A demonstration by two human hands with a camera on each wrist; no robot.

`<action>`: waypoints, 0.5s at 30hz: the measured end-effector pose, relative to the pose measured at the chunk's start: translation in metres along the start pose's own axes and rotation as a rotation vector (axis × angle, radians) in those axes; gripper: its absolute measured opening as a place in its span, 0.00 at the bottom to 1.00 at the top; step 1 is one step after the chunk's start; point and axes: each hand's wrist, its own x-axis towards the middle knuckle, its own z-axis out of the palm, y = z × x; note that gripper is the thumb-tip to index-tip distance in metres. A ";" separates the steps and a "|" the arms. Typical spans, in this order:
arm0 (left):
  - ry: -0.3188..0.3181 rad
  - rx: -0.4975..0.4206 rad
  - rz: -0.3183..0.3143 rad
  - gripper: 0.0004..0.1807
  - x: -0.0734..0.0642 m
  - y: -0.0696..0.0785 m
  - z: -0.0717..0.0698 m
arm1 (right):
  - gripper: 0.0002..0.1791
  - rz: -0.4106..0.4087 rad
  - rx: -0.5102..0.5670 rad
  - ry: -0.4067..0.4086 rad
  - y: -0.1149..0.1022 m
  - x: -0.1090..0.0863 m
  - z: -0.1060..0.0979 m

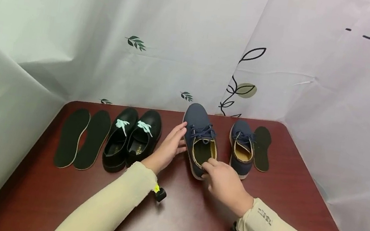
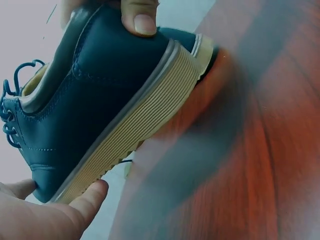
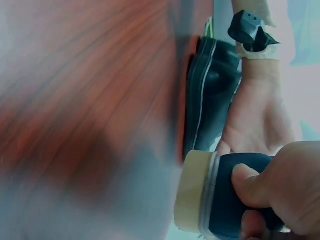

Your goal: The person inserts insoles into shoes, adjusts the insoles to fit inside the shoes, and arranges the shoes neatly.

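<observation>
A navy lace-up shoe (image 1: 196,118) is held raised above the table, toe pointing away, with a dark insole (image 1: 201,152) visible inside its opening. My left hand (image 1: 167,148) holds it by the front left side; in the left wrist view, fingers (image 2: 90,199) lie against the edge of the ribbed tan sole (image 2: 142,112) near the toe. At the heel, my right hand (image 1: 226,183) pinches the back of the shoe. Its thumb (image 3: 250,185) presses the outside of the heel in the right wrist view, while other fingers reach over the collar.
Another navy shoe (image 1: 242,152) stands just right of the held one, with a dark insole (image 1: 262,147) beside it. Black shoes (image 1: 144,141) with pale green laces and two dark insoles (image 1: 72,138) lie left on the reddish table (image 1: 182,227). White sheeting (image 1: 170,21) surrounds the table's back and sides.
</observation>
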 end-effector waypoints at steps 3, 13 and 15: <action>0.005 -0.010 -0.015 0.33 0.007 -0.003 0.005 | 0.11 0.005 0.003 0.020 0.007 0.000 0.003; -0.041 -0.020 -0.080 0.34 0.014 -0.018 0.029 | 0.12 0.032 -0.015 0.087 0.025 -0.004 0.013; -0.073 -0.020 -0.089 0.35 0.012 -0.023 0.034 | 0.11 0.051 -0.021 0.081 0.028 -0.005 0.014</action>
